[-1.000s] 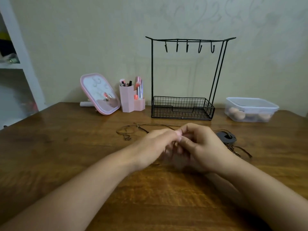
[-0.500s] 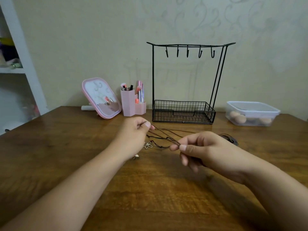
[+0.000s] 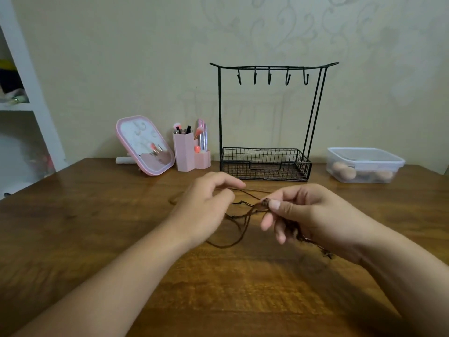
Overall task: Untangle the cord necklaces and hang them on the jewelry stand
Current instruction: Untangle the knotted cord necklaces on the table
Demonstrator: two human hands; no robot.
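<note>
Over a brown wooden table we held the tangled brown cord necklaces. Our right hand pinched the knot at its fingertips; our left hand seemed to nip one strand, fingers loosely curled. Beyond the fingers stood the black wire jewelry stand, hooks bare. Pulling hard, we judged, could tighten the knot.

No legible text; holder items too blurred.

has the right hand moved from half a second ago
Cannot tell: the right hand sits below the jewelry stand basket's right end as before, and the camera itself shifted.
</note>
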